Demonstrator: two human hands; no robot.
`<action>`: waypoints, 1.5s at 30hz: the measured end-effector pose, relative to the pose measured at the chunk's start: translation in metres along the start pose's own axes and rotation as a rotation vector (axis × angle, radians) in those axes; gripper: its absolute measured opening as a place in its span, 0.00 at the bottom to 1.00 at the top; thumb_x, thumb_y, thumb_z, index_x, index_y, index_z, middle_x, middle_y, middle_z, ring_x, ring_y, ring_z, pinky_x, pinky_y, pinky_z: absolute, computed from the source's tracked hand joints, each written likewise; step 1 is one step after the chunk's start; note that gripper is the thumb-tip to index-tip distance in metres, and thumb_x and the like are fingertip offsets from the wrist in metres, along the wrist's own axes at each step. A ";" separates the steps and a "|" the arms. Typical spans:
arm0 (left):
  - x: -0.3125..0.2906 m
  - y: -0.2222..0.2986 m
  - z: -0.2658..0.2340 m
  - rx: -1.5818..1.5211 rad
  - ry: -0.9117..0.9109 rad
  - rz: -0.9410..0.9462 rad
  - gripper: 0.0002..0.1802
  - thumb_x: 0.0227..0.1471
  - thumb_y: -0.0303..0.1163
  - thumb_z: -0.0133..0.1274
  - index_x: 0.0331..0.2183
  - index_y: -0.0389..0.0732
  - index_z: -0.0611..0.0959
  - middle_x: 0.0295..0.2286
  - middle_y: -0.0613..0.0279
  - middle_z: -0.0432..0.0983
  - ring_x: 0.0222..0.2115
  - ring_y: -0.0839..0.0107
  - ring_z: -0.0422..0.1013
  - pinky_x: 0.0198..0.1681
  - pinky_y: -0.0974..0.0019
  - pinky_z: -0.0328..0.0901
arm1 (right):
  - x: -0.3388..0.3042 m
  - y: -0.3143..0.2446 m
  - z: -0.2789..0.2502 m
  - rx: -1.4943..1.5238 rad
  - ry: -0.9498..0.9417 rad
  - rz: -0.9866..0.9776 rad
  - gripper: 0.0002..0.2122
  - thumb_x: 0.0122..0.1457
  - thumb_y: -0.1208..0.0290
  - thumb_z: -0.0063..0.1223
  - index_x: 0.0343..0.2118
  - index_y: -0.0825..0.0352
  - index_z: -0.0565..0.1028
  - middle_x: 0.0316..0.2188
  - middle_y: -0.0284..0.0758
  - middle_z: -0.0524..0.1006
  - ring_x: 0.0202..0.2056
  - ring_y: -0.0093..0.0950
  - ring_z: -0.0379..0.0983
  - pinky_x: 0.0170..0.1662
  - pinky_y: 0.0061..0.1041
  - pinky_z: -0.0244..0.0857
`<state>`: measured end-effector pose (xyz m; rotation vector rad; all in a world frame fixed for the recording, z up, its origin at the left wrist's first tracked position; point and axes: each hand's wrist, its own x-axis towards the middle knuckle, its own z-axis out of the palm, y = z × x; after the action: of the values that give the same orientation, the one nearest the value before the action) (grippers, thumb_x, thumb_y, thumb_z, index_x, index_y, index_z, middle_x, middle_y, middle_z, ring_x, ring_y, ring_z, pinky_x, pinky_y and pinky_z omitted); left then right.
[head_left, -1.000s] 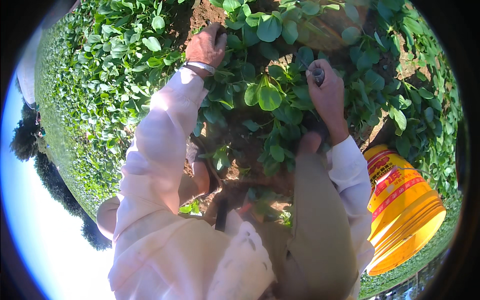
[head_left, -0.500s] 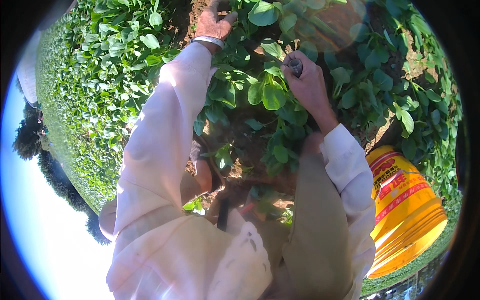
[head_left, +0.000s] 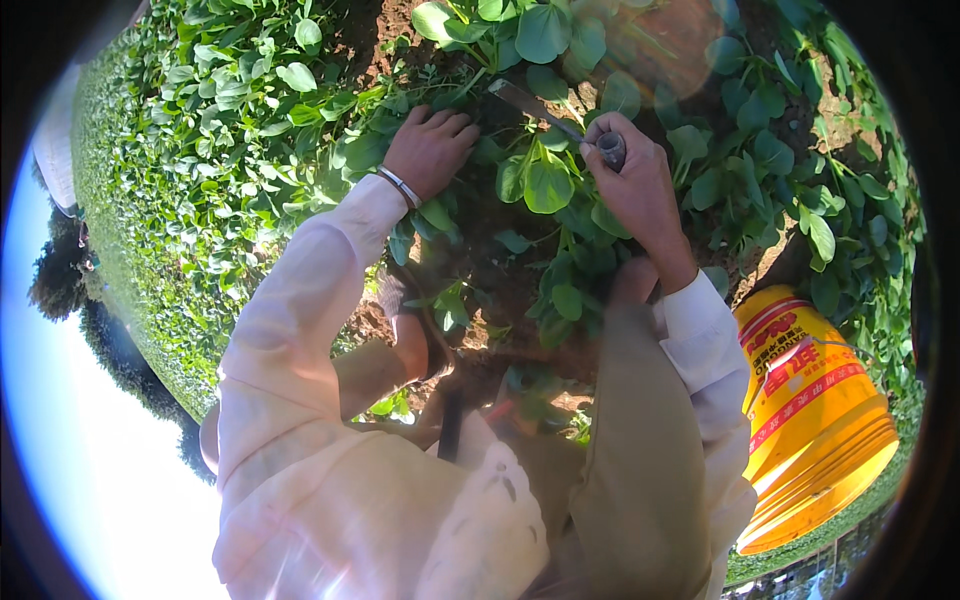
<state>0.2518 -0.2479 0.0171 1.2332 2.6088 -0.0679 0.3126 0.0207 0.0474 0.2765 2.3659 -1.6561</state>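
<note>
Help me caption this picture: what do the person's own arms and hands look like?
Long, loose, pale sleeves end near the wrists. The left hand and right hand are gloveless, and a slim, shiny, silvery band circles the left wrist.

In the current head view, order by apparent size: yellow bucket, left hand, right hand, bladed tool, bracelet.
1. Yellow bucket
2. Left hand, right hand: too alike to rank
3. Bladed tool (partly hidden)
4. Bracelet
</note>
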 end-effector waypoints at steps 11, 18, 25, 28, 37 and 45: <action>0.044 -0.015 0.003 0.045 -0.243 -0.269 0.15 0.48 0.32 0.50 0.42 0.47 0.77 0.39 0.61 0.71 0.39 0.59 0.73 0.38 0.57 0.69 | -0.014 -0.018 0.014 -0.534 -0.193 -0.208 0.14 0.44 0.76 0.54 0.36 0.63 0.68 0.17 0.42 0.74 0.23 0.45 0.72 0.26 0.42 0.64; 0.049 0.004 0.004 -0.030 -0.273 -0.413 0.20 0.46 0.46 0.55 0.40 0.48 0.78 0.38 0.60 0.73 0.39 0.56 0.73 0.39 0.55 0.68 | -0.013 0.001 0.030 -0.481 -0.130 -0.226 0.13 0.46 0.76 0.52 0.37 0.65 0.68 0.18 0.43 0.75 0.23 0.44 0.74 0.27 0.41 0.66; 0.050 -0.005 0.006 -0.135 -0.276 -0.598 0.13 0.47 0.41 0.52 0.34 0.47 0.82 0.37 0.57 0.75 0.38 0.55 0.73 0.39 0.55 0.69 | -0.002 -0.014 0.032 -0.463 -0.171 -0.182 0.13 0.45 0.77 0.52 0.36 0.67 0.69 0.19 0.44 0.75 0.25 0.45 0.74 0.28 0.42 0.66; 0.055 0.001 0.009 -0.150 -0.217 -0.584 0.14 0.48 0.41 0.52 0.36 0.48 0.82 0.39 0.62 0.75 0.40 0.56 0.72 0.40 0.56 0.69 | 0.002 0.002 0.039 -0.456 -0.164 -0.197 0.14 0.45 0.77 0.53 0.37 0.65 0.70 0.21 0.43 0.76 0.25 0.45 0.74 0.29 0.42 0.66; 0.041 0.006 -0.003 -0.127 0.371 -0.312 0.10 0.48 0.36 0.55 0.36 0.48 0.79 0.33 0.69 0.77 0.41 0.68 0.69 0.49 0.50 0.50 | -0.017 0.012 -0.015 -0.177 -0.081 -0.076 0.08 0.47 0.77 0.53 0.32 0.64 0.70 0.20 0.42 0.74 0.25 0.47 0.71 0.28 0.39 0.63; 0.063 0.027 0.006 -0.420 0.005 -0.552 0.18 0.50 0.40 0.51 0.41 0.42 0.77 0.31 0.47 0.77 0.33 0.48 0.73 0.35 0.50 0.67 | -0.029 0.000 -0.031 -0.345 -0.137 -0.082 0.09 0.46 0.78 0.51 0.32 0.64 0.68 0.18 0.44 0.72 0.24 0.48 0.69 0.26 0.41 0.60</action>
<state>0.2353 -0.1840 -0.0027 0.3638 2.6940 0.3615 0.3378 0.0492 0.0666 0.0019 2.5285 -1.2221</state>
